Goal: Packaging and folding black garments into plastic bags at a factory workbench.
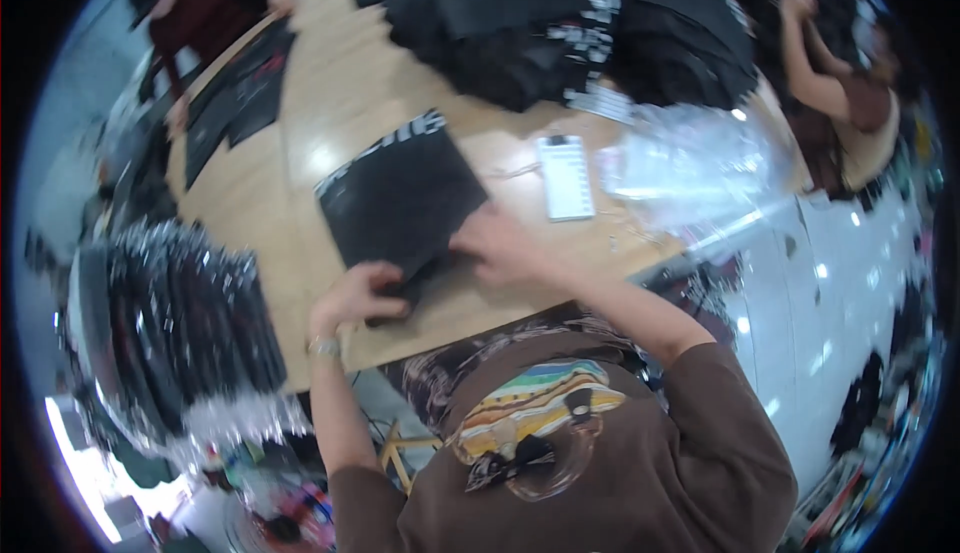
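A black folded garment (pixel 400 193) lies on the wooden table in front of me, a strip of pale print along its far edge. My left hand (pixel 355 298) is at its near left corner, fingers curled round the dark cloth. At the right near edge, my right hand (pixel 495 243) is closed on the same garment with bent fingers. Some blur softens both hands, and the fingertips are partly hidden against the cloth. A white sheet or card with a dark clip-like top (pixel 567 178) lies to the right of the garment.
Clear plastic bags (pixel 690 168) lie at the table's right edge. Piles of black garments (pixel 520 23) cover the far side. Left of me stands a stack of bagged dark garments (pixel 190 323). One person (pixel 215 13) handles dark cloth at far left; another (pixel 850 103) is at far right.
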Action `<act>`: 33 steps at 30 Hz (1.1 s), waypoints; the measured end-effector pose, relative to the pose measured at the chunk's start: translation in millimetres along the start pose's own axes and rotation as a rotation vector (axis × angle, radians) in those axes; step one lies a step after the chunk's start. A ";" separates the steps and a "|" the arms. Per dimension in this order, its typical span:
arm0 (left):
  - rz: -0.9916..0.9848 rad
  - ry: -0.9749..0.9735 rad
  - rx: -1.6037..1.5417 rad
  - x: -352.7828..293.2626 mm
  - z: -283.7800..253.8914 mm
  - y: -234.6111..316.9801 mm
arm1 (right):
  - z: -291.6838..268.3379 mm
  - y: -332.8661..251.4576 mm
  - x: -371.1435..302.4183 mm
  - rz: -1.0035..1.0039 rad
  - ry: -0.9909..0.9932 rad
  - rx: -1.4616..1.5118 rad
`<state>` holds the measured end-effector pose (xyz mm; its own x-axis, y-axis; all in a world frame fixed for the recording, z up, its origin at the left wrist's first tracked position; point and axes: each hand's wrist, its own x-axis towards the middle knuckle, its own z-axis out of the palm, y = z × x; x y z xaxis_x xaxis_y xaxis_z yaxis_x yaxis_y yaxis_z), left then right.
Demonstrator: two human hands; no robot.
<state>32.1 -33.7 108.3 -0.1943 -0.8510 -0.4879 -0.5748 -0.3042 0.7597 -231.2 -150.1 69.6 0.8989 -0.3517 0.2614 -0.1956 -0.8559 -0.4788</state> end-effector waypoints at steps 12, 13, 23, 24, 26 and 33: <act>-0.001 0.596 0.847 66.2 82.8 17.3 | -47.1 22.5 -138.1 0.430 0.864 -0.315; -0.002 0.591 0.851 67.2 83.1 14.3 | -72.8 33.4 -161.0 0.507 0.970 -0.519; -0.027 0.620 0.581 87.1 80.8 25.7 | -86.6 196.1 -422.7 1.589 1.901 -0.177; 0.007 0.637 0.555 94.1 82.0 26.2 | -87.8 200.1 -435.2 1.569 1.871 -0.122; 0.020 0.692 0.619 95.8 82.7 34.9 | -92.6 198.8 -414.6 1.583 1.668 -0.150; -0.077 0.742 0.877 77.3 106.7 73.6 | -152.8 178.9 -353.2 1.766 1.016 -0.480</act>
<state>-110.1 -76.2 80.5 0.2137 -0.9741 0.0745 -0.9767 -0.2115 0.0360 -643.6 -237.0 19.7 -0.7669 -0.6045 0.2156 -0.6157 0.5983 -0.5128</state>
